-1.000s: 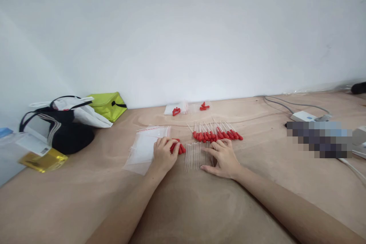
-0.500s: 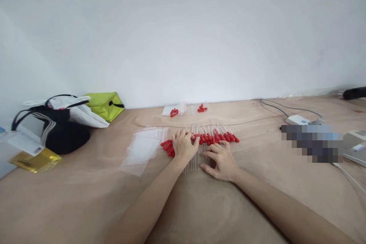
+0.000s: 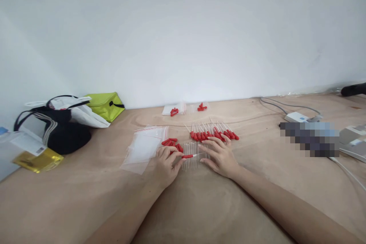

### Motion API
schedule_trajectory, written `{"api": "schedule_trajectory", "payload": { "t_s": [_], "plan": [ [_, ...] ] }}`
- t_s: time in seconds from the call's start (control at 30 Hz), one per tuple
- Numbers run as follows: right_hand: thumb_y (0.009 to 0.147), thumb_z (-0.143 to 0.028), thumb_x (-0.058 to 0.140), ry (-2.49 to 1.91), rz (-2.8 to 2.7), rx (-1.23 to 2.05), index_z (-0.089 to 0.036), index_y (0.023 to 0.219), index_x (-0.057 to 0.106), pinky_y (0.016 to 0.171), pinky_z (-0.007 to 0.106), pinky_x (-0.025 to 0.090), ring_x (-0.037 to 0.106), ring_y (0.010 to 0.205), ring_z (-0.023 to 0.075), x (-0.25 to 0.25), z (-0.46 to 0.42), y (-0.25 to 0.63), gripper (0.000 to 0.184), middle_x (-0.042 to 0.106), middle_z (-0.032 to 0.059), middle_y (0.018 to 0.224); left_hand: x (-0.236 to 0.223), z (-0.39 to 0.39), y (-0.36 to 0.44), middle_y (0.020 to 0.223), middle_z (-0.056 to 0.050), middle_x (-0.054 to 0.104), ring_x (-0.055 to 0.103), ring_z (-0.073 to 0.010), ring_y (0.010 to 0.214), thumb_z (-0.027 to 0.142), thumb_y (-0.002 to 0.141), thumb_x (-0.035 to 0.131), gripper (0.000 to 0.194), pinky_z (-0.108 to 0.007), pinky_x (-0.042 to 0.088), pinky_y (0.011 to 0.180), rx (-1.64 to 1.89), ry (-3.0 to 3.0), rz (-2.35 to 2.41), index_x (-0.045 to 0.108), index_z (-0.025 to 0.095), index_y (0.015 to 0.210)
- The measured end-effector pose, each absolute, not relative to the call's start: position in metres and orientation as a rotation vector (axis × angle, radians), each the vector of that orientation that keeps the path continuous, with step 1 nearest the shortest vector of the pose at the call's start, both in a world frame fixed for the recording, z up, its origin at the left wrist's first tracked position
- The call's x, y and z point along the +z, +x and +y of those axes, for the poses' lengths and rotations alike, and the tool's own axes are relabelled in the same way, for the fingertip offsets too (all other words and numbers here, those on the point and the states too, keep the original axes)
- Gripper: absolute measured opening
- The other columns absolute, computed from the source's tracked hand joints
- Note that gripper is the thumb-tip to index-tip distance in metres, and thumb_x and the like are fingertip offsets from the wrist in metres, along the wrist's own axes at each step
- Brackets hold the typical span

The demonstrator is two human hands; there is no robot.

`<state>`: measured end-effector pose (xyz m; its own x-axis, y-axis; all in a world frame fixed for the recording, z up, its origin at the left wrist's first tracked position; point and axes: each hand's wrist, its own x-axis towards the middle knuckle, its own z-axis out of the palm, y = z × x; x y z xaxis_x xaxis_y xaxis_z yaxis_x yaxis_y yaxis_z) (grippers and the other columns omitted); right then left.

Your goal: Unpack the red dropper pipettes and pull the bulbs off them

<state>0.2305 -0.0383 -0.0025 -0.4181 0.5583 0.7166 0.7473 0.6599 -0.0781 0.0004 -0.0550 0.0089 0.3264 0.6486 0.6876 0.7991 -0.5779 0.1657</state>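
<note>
Between thumb and fingers my left hand (image 3: 167,166) pinches a red rubber bulb (image 3: 187,156). A thin clear tube (image 3: 198,154) sticks out of the bulb and points right, making a dropper. My right hand (image 3: 221,156) has its thumb and forefinger around the tube's far end, and the exact contact is hard to see. Under both hands lies a row of clear tubes (image 3: 188,164). Beyond my left hand rests a small heap of loose red bulbs (image 3: 170,142). Above my right hand several finished-looking droppers (image 3: 200,136) lie side by side, bulbs toward me.
Clear zip bags (image 3: 145,143) lie flat left of the bulbs. Farther back are two small groups of red bulbs (image 3: 174,112) on bags. A black bag (image 3: 65,137), a lime-green bag (image 3: 105,106) and a gold-bottomed pouch (image 3: 38,160) stand left. Cables (image 3: 276,105) run at right.
My left hand has moved left and toward me from the dropper row, and a bulb with a tube now shows in it. My right hand has barely shifted.
</note>
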Motion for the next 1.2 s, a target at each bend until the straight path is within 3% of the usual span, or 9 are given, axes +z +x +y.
{"api": "schedule_trajectory", "payload": {
  "t_s": [0.1, 0.27, 0.4, 0.47, 0.73, 1.2],
  "plan": [
    [0.08, -0.039, 0.053, -0.919, -2.197, -0.314, -0.029, 0.101, 0.06, 0.094, 0.043, 0.018, 0.05, 0.094, 0.0173, -0.004, -0.04, 0.225, 0.025, 0.064, 0.0, 0.088, 0.008, -0.055, 0.003, 0.075, -0.003, 0.058, 0.052, -0.0173, 0.075, 0.035, 0.08, 0.052, 0.016, -0.033, 0.037, 0.073, -1.084, -2.387, -1.298, 0.062, 0.023, 0.075],
    [0.084, -0.032, 0.049, -0.879, -2.206, -0.294, -0.028, 0.09, 0.064, 0.093, 0.042, 0.018, 0.049, 0.071, 0.0113, -0.005, -0.04, 0.22, 0.018, 0.06, -0.0035, 0.063, 0.007, -0.053, 0.009, 0.079, -0.004, 0.06, 0.053, -0.0184, 0.081, 0.033, 0.079, 0.054, 0.014, -0.035, 0.038, 0.076, -1.087, -2.405, -1.258, 0.063, 0.022, 0.078],
    [0.083, -0.031, 0.048, -0.882, -2.216, -0.315, -0.027, 0.087, 0.065, 0.092, 0.041, 0.018, 0.046, 0.068, 0.0113, -0.004, -0.04, 0.219, 0.018, 0.057, -0.0032, 0.06, 0.011, -0.049, 0.013, 0.1, -0.006, 0.061, 0.051, -0.0214, 0.098, 0.034, 0.08, 0.052, 0.021, -0.04, 0.036, 0.087, -0.977, -2.516, -1.161, 0.062, 0.023, 0.095],
    [0.083, -0.03, 0.047, -0.883, -2.224, -0.32, -0.027, 0.085, 0.065, 0.092, 0.04, 0.019, 0.045, 0.068, 0.0113, -0.004, -0.041, 0.219, 0.018, 0.056, -0.003, 0.059, 0.012, -0.047, 0.015, 0.104, -0.006, 0.061, 0.05, -0.0214, 0.103, 0.032, 0.082, 0.05, 0.019, -0.042, 0.034, 0.091, -0.941, -2.574, -1.097, 0.063, 0.024, 0.093],
    [0.082, -0.029, 0.047, -0.795, -2.253, -0.348, -0.024, 0.075, 0.063, 0.088, 0.038, 0.02, 0.041, 0.064, 0.0108, -0.003, -0.046, 0.222, 0.018, 0.053, -0.0039, 0.052, 0.012, -0.052, 0.016, 0.075, 0.0, 0.068, 0.06, -0.0167, 0.088, 0.024, 0.085, 0.046, 0.02, -0.045, 0.027, 0.098, -0.957, -2.677, -1.03, 0.062, 0.022, 0.074],
    [0.082, -0.027, 0.048, -0.74, -2.206, -0.311, -0.022, 0.073, 0.062, 0.088, 0.038, 0.02, 0.04, 0.063, 0.0105, -0.002, -0.047, 0.223, 0.017, 0.052, -0.0046, 0.051, 0.009, -0.053, 0.011, 0.074, 0.002, 0.068, 0.061, -0.0138, 0.08, 0.016, 0.082, 0.046, 0.017, -0.04, 0.032, 0.094, -1.071, -2.659, -0.951, 0.06, 0.021, 0.074]
  ]
}}
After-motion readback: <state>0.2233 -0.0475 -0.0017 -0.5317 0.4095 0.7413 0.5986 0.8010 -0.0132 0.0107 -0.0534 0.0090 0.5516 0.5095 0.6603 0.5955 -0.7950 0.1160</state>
